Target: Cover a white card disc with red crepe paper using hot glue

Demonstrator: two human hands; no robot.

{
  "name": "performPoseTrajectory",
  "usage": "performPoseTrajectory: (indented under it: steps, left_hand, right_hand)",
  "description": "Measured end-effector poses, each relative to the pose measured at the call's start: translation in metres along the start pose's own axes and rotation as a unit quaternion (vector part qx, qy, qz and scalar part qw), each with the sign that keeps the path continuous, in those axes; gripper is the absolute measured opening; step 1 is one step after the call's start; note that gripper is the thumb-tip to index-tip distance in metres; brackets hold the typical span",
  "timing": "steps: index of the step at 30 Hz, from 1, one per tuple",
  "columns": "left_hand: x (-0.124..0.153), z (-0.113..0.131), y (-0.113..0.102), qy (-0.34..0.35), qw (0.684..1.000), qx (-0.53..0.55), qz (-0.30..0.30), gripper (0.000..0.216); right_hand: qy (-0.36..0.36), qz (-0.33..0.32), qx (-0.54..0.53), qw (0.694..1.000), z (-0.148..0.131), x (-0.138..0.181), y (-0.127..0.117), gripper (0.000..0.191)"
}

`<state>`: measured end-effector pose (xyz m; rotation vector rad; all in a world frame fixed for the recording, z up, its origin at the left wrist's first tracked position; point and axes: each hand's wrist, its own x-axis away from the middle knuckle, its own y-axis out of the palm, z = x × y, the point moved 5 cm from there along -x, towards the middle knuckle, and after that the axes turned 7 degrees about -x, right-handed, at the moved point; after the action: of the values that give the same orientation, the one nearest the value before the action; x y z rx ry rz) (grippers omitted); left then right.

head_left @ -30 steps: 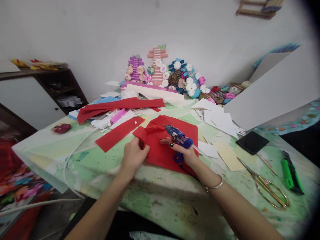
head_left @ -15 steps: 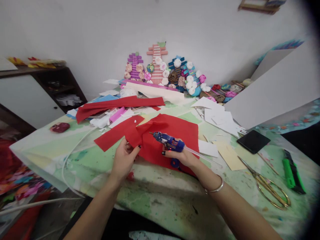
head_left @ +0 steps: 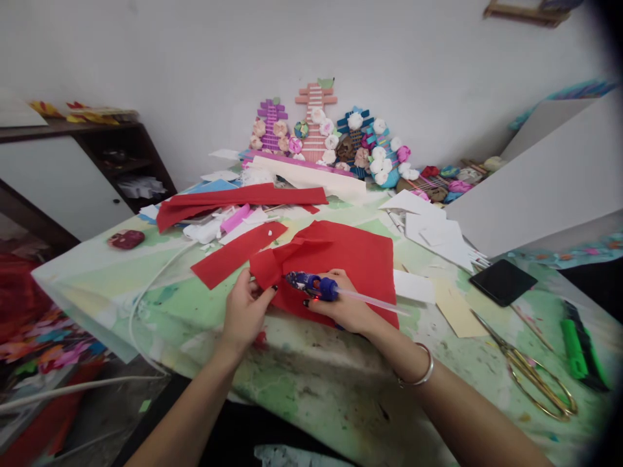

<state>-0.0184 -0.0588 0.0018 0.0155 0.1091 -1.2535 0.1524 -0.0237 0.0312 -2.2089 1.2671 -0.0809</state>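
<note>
Glue gun [head_left: 315,286] lowered, right hand [head_left: 349,310] gripping; left hand [head_left: 244,310] pinches red sheet [head_left: 363,253] (blotchy tablecloth [head_left: 189,324], white wall [head_left: 204,65]).

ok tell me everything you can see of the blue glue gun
The glue gun has a blue, plastic-looking body, its front patchy with dark and whitish marks. A small red light glows on it, and a clear glue stick juts from its back. The right hand grips it, hiding most of the handle. It points left over the red sheet, towards the left hand; whether its tip touches the sheet is unclear.
</note>
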Motion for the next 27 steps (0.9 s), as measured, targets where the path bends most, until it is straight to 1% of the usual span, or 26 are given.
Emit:
performPoseTrajectory:
  steps: [4,11,19,27]
  left_hand:
    - [0.001,-0.004,-0.001,-0.006,1.000,0.021,-0.004,0.044]
    - [0.001,-0.004,0.001,-0.010,0.998,0.059,0.004,0.043]
    - [-0.001,-0.006,0.000,-0.010,0.997,0.075,0.011,0.038]
    - [-0.001,-0.005,0.000,-0.008,0.997,0.076,0.019,0.037]
  right_hand:
    - [0.000,-0.007,0.034,0.999,-0.004,-0.002,0.003,0.020]
    - [0.003,-0.034,0.086,0.996,-0.010,-0.002,0.005,0.018]
    - [0.035,-0.060,0.102,0.992,-0.019,0.004,0.000,0.021]
    - [0.045,-0.091,0.106,0.989,-0.014,0.014,-0.004,0.020]
